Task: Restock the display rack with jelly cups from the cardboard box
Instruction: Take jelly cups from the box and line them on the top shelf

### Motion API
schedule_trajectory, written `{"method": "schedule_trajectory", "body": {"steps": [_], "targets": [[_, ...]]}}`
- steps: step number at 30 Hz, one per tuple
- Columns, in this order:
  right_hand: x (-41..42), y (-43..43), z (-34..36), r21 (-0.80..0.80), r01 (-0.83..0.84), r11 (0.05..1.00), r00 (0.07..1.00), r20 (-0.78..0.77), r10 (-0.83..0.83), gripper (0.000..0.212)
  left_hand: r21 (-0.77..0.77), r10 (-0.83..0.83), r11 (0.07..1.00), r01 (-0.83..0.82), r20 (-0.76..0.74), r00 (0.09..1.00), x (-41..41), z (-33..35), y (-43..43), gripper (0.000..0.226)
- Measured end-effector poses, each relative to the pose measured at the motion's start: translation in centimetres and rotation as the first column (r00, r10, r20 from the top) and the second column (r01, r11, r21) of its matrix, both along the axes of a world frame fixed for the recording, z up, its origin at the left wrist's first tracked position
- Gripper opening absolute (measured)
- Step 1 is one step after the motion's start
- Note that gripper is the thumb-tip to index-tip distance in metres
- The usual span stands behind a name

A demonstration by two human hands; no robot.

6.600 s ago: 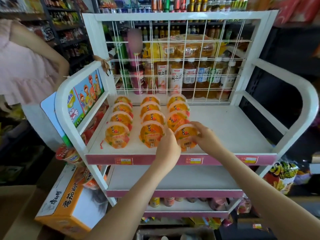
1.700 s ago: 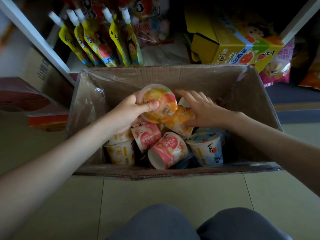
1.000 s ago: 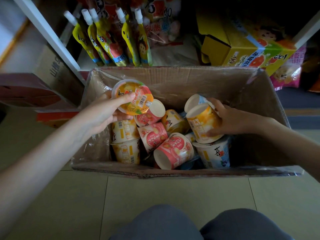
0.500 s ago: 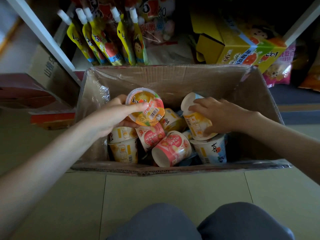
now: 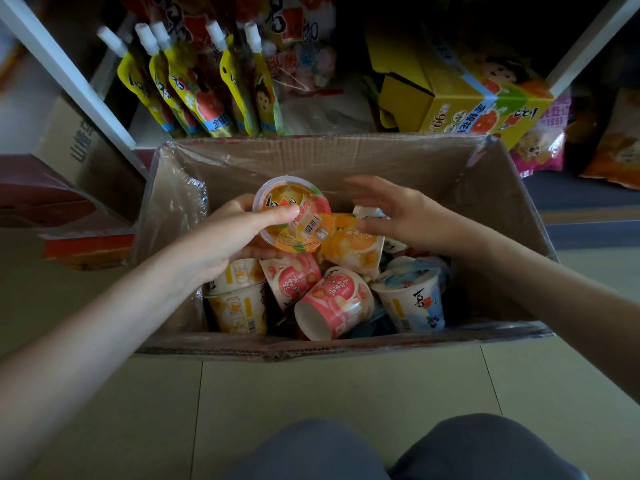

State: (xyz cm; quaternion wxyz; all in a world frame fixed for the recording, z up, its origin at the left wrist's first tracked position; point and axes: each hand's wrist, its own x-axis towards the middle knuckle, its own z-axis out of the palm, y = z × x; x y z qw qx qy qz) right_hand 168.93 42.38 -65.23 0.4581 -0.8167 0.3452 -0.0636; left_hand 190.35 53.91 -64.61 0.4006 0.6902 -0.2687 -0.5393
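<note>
Both forearms bare, no sleeves visible; grey trousers [image 5: 398, 452] over knees at bottom edge.

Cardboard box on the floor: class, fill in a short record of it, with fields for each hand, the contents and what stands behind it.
left hand: grips a clear orange jelly cup above the pile
right hand: open, fingers spread over an orange-printed cup; contact unclear
cardboard box: open, holds loose yellow cups, pink cup, blue cup
behind box: spouted pouches, yellow carton
</note>
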Motion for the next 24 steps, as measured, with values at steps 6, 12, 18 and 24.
{"method": "schedule_trajectory", "body": {"steps": [6,12,18,24], "targets": [[-2.5,-0.8,-0.8,-0.104,-0.076,0.992,0.936,-0.349,0.035,0.089,-0.023,0.047,0.999,-0.047,0.004,0.999,-0.1,0.2,-0.5,0.05],[-2.9,1.0,-3.8,-0.388,-0.301,0.871,0.853,-0.518,0.064,0.113,-0.013,0.033,0.999,-0.033,-0.01,0.999,-0.2,-0.2,-0.6,0.038],[-3.2,1.2,-4.8,-0.351,-0.096,0.932,0.943,-0.331,-0.028,0.106,0.014,0.097,0.995,-0.096,-0.086,0.992,0.1,-0.7,-0.3,0.026],[-0.8,2.3,-4.3,-0.517,-0.128,0.846,0.976,-0.219,0.014,0.097,0.002,0.089,0.996,-0.089,-0.014,0.996,-0.3,-0.4,-1.0,0.025]]}}
